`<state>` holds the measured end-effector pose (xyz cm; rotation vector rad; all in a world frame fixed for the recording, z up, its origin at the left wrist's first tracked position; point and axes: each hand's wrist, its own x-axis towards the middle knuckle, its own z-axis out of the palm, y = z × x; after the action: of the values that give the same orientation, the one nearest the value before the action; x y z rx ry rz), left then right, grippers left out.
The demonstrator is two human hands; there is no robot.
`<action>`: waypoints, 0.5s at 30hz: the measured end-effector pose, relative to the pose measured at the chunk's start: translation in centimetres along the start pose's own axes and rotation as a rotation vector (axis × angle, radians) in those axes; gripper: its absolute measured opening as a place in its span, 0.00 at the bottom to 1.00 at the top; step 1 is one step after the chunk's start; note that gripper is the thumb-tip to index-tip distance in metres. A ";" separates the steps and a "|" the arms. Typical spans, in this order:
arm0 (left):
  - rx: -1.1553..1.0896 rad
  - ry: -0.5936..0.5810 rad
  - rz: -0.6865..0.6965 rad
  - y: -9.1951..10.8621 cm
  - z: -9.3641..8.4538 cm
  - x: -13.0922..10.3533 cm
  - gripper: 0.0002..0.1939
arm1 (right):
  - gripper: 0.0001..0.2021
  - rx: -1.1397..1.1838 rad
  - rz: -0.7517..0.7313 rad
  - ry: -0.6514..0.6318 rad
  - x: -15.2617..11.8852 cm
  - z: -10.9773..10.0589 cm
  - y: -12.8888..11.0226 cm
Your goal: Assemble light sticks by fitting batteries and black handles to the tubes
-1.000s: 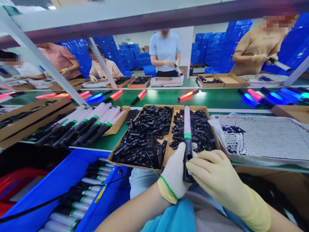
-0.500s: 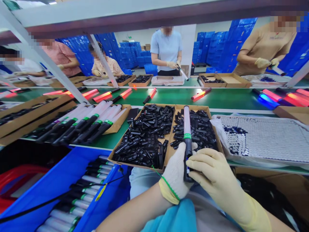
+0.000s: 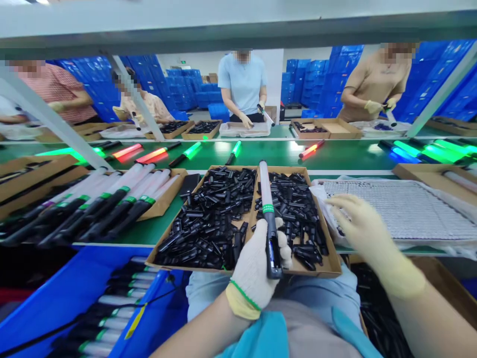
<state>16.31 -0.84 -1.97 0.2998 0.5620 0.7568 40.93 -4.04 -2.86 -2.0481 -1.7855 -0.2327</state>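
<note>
My left hand (image 3: 253, 263), in a white knit glove with a green edge, is closed around the black handle of a light baton (image 3: 266, 191). The baton stands tilted upward, with a pale unlit tube, a green band and an open slot in the handle facing me. My right hand (image 3: 357, 223), in a thin cream glove, reaches over the left end of a plastic-lined tray (image 3: 406, 206) packed with small silver-topped pieces that look like batteries. Its fingers are stretched out, slightly blurred, with nothing visible in them. Black plastic parts (image 3: 223, 209) fill the cardboard boxes before me.
Finished-looking batons (image 3: 122, 194) lie piled at left; more rest in a blue crate (image 3: 149, 318) below. Beyond, lit batons (image 3: 311, 149) lie along a green belt (image 3: 276, 154). Several co-workers (image 3: 243, 84) stand or sit across it. A white frame beam (image 3: 238, 30) crosses overhead.
My right hand has left the baton's handle and moved right to the tray. The baton stays in my left hand, its slot now uncovered. Several lights on the belt turned from red to green.
</note>
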 end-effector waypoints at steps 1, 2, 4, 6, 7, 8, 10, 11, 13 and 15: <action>0.005 0.016 -0.008 -0.1 0.0 -0.1 0.20 | 0.18 -0.068 0.085 -0.037 1.2 0.3 2.4; 0.009 0.034 -0.016 -0.2 0.0 -0.1 0.20 | 0.18 -0.111 0.137 -0.062 2.2 0.6 4.5; 0.013 0.055 -0.036 -0.6 -0.1 -0.1 0.19 | 0.16 -0.154 0.172 -0.125 3.8 1.4 7.3; 0.006 0.055 -0.069 -0.9 -0.1 -0.1 0.18 | 0.15 -0.160 0.158 -0.181 4.5 2.3 8.2; 0.002 0.055 -0.084 -1.1 0.0 -0.1 0.18 | 0.15 -0.154 0.149 -0.200 4.6 2.8 8.2; -0.002 0.059 -0.094 -1.1 0.0 0.0 0.18 | 0.15 -0.144 0.144 -0.211 4.7 3.2 8.0; -0.001 0.063 -0.106 -1.2 0.1 0.0 0.18 | 0.14 -0.113 0.144 -0.212 4.8 3.9 7.5; 0.005 0.063 -0.106 -1.3 0.1 0.0 0.18 | 0.13 -0.092 0.147 -0.203 4.9 4.1 7.3; 0.021 0.056 -0.110 -1.3 0.2 0.1 0.19 | 0.11 -0.035 0.152 -0.175 5.1 4.3 7.1; 0.040 0.052 -0.108 -1.5 0.2 0.1 0.20 | 0.09 0.035 0.155 -0.130 5.5 4.1 7.0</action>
<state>17.32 -1.81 -2.46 0.2852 0.6384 0.6508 48.14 1.99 -5.78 -2.2082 -1.6798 -0.0231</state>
